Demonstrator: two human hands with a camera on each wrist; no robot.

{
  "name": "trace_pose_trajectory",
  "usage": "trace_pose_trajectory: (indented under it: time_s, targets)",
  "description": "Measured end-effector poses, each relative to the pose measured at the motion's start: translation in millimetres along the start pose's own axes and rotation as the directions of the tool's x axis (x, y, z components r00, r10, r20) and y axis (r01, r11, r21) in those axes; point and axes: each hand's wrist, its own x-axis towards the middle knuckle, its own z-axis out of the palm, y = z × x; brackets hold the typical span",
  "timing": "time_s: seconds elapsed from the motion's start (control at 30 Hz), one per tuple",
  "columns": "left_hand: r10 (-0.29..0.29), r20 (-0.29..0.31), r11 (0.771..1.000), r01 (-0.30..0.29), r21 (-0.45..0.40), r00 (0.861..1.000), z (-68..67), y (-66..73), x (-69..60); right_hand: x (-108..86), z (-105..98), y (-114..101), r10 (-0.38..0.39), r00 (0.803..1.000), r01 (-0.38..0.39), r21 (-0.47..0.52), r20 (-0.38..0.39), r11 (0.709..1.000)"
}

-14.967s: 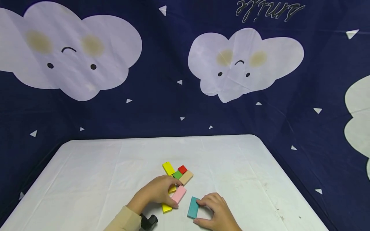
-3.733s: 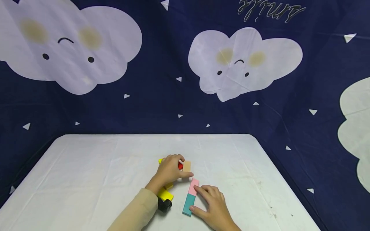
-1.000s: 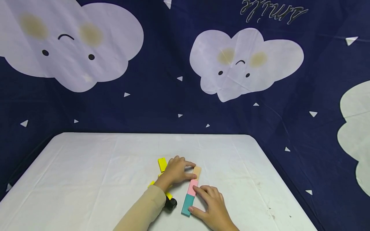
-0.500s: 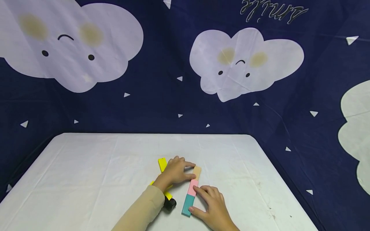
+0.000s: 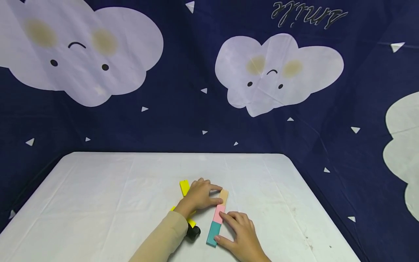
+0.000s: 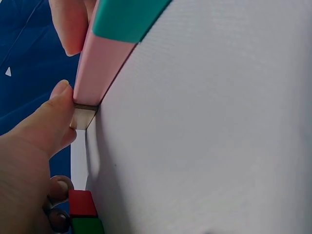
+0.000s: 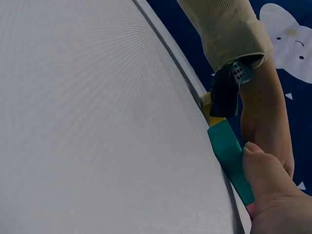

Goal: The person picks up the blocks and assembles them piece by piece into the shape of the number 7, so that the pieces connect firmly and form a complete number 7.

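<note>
Three wooden blocks lie end to end in a slanted row on the table: tan (image 5: 224,195) at the far end, pink (image 5: 219,214) in the middle, teal (image 5: 213,234) nearest. My left hand (image 5: 199,194) pinches the tan block between thumb and finger. From the right side, my right hand (image 5: 243,231) holds the row, its index finger on the pink block and thumb on the teal one. In the left wrist view, a red block (image 6: 82,203) and a green block (image 6: 87,225) sit by the left hand's lower fingers; the head view hides both behind that hand.
Several yellow blocks (image 5: 184,186) lie to the left, partly covered by the left hand and forearm. A black wrist device (image 5: 194,233) juts from under the left sleeve (image 5: 163,236). The white table (image 5: 98,189) ends at a dark blue cloud-patterned cloth (image 5: 183,120).
Earlier the left hand held the pink block, then set it against the teal one. It has since brought the tan block to the pink block's far end. Over the last second both hands stay nearly still.
</note>
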Motion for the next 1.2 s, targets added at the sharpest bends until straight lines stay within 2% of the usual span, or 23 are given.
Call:
trace_pose_trajectory:
  time_s: [0.2,0.57,0.83,1.03,1.2]
  targets:
    - [0.006,-0.007,1.0,-0.005,0.031,1.0,2.0,3.5,-0.9,-1.4,0.1,1.2,-0.013,1.0,0.013,-0.016,-0.023,1.0]
    - [0.008,-0.023,0.997,-0.007,0.071,1.0,1.0,5.5,-1.1,-1.0,-1.6,0.1,-0.003,1.0,0.003,0.005,0.002,1.0]
    - [0.003,-0.06,1.0,-0.002,0.022,0.998,-0.9,3.4,-4.7,-0.5,-0.6,-0.1,-0.009,1.0,0.009,0.005,-0.004,1.0]
    - [0.043,-0.11,0.999,-0.045,-0.018,0.993,-4.5,-2.9,-12.6,0.0,-0.4,0.0,-0.017,1.0,0.017,0.006,-0.024,1.0]
    - [0.064,-0.101,0.998,-0.066,-0.017,0.993,-7.2,-6.6,-20.9,-1.0,-0.4,-0.3,-0.032,0.999,0.032,0.001,-0.042,0.999]
